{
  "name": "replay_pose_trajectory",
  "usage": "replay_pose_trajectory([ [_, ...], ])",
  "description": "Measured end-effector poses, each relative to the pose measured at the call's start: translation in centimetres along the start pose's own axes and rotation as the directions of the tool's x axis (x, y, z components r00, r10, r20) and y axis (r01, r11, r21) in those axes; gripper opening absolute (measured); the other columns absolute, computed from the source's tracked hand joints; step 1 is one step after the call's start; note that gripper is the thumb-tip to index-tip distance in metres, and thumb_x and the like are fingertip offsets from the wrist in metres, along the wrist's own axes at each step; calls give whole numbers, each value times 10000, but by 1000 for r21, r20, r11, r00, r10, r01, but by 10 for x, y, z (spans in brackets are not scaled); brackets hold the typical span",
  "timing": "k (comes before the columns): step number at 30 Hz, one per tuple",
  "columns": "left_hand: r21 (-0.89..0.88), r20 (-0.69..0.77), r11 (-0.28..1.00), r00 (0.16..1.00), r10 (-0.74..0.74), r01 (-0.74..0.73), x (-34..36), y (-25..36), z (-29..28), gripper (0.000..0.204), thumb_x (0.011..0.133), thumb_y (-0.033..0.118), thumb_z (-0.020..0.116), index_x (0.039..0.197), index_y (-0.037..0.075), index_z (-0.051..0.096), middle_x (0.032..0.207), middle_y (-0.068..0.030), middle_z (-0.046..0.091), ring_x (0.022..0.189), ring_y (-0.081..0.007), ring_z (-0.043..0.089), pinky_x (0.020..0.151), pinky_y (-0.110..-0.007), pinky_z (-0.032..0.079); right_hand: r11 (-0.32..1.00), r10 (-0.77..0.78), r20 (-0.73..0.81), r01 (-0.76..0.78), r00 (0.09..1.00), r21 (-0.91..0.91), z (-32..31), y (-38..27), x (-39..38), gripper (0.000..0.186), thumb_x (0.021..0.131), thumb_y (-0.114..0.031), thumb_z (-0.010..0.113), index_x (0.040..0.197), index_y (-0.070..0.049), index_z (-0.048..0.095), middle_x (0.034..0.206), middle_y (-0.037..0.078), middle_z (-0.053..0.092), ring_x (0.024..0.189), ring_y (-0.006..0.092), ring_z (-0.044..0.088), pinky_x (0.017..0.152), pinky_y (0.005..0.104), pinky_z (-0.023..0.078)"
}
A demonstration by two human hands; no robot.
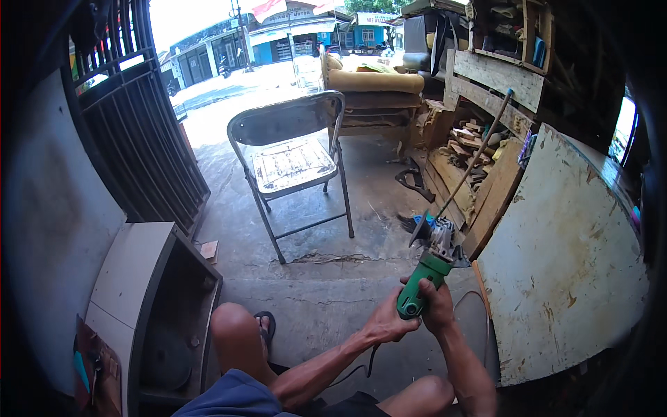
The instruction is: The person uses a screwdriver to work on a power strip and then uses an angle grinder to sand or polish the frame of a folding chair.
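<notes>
A green angle grinder (421, 279) is held out in front of me, its metal head pointing away and its dark disc (420, 228) facing left. My left hand (390, 318) is closed around the left and rear of the body. On the other side my right hand (438, 306) grips it, the thumb lying over the casing. Some fingers of both hands are hidden beneath the tool. A dark power cord (370, 359) hangs from its rear end. Whether the disc spins, I cannot tell.
A worn metal folding chair (292, 165) stands ahead on the concrete floor. A grey cabinet (132, 278) is at left, below a dark metal gate (132, 104). At right leans a stained pale board (563, 278), near wood scraps (467, 142), a broom (479, 153) and a worn sofa (375, 82).
</notes>
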State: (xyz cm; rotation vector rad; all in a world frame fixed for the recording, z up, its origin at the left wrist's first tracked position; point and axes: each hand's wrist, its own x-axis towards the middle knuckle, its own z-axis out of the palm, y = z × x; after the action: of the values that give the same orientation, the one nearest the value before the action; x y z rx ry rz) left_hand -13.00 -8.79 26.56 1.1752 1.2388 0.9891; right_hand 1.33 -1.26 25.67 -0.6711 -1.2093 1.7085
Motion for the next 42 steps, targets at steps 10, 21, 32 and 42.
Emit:
replay_pose_trajectory([
  [10,209,41,803,826,563,-558,57,111,-225,732,889,242,721,1449,-27,334,1244,-199,591,1088,-261,651,931,-360,525,877,-293,55,291,954,-381,212,-118,188,514,826,-226,768,1213,8,524,1005,140,678,954,251,708,801,368,581],
  [21,522,-795,751,87,600,-405,131,74,-550,311,1065,205,428,1201,-27,586,1113,-128,630,1065,-256,591,962,-363,444,172,-76,43,56,996,-984,401,-155,292,637,767,-318,739,1158,68,417,909,321,670,879,491,682,822,518,537],
  [32,-42,-797,816,511,320,-576,182,47,-589,450,1081,353,321,1046,14,614,961,-69,643,901,-166,594,863,-325,472,183,-155,-201,-172,967,-968,336,-182,316,687,725,-343,761,1192,54,451,988,293,675,903,410,702,840,476,551],
  [42,-101,-830,752,472,298,-652,179,53,-587,442,1066,341,343,1021,9,630,931,-78,653,891,-167,622,846,-333,491,90,-5,16,16,1000,-996,371,-179,313,706,741,-342,734,1199,97,424,998,349,661,960,475,679,885,493,532],
])
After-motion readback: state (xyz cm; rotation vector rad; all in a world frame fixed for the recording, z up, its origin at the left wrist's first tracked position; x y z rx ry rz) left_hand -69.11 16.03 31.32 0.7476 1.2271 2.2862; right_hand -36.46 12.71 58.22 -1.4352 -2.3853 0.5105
